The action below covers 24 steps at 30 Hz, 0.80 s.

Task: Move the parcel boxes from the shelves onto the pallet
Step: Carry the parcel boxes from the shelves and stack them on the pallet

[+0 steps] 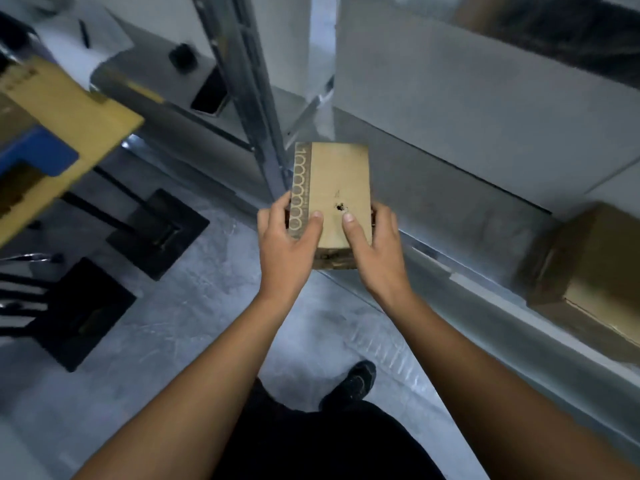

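A small parcel box [332, 181] is gripped at its near end by both hands. The left hand [285, 247] is curled round the box's left side, with its thumb laid flat on the top face beside a printed band of circles. The right hand [375, 251] is wrapped round the right side, with its thumb pressed on the top near a small dark hole. The box is held in the air above the grey floor [207, 323], just in front of the shelving and touching none of it.

At the far left a yellowish cardboard sheet [79, 109] is seen lying over a blue part [38, 157]; both are blurred. Below them two black square plates [157, 233] are set on the floor. Further right a dark flat object [209, 97] is laid on a grey surface; what it is cannot be told. A metal upright [254, 98] is seen behind the box. One dark shoe [356, 379] is planted on the floor below the hands. On the shelf [467, 209] at the right, a brown carton [588, 271] is stood at the front edge.
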Tool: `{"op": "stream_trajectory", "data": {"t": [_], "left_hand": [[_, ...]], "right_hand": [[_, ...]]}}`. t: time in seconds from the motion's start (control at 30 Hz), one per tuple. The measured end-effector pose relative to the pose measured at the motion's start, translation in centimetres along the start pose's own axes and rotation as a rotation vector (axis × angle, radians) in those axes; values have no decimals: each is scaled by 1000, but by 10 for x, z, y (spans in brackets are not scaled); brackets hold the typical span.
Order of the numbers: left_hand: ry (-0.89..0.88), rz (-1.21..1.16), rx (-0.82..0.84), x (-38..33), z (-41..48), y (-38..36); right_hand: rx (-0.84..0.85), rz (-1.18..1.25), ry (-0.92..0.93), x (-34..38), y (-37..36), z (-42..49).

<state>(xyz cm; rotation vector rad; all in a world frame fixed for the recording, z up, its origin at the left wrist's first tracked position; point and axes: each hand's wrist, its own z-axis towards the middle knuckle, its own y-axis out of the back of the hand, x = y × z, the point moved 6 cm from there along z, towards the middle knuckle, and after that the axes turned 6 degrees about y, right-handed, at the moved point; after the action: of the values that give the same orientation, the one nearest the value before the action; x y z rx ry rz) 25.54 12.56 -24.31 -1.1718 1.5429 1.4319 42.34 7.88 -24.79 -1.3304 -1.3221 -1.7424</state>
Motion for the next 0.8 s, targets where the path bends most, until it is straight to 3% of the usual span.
{"op": "stream_trajectory", "data": {"t": [0.53, 0.8], "left_hand": [[39, -181, -415, 67, 58, 344], [101, -175, -591, 101, 79, 483]], "right_hand": [[345, -51, 285, 183, -325, -11], [480, 36, 310, 247, -463, -39]]}}
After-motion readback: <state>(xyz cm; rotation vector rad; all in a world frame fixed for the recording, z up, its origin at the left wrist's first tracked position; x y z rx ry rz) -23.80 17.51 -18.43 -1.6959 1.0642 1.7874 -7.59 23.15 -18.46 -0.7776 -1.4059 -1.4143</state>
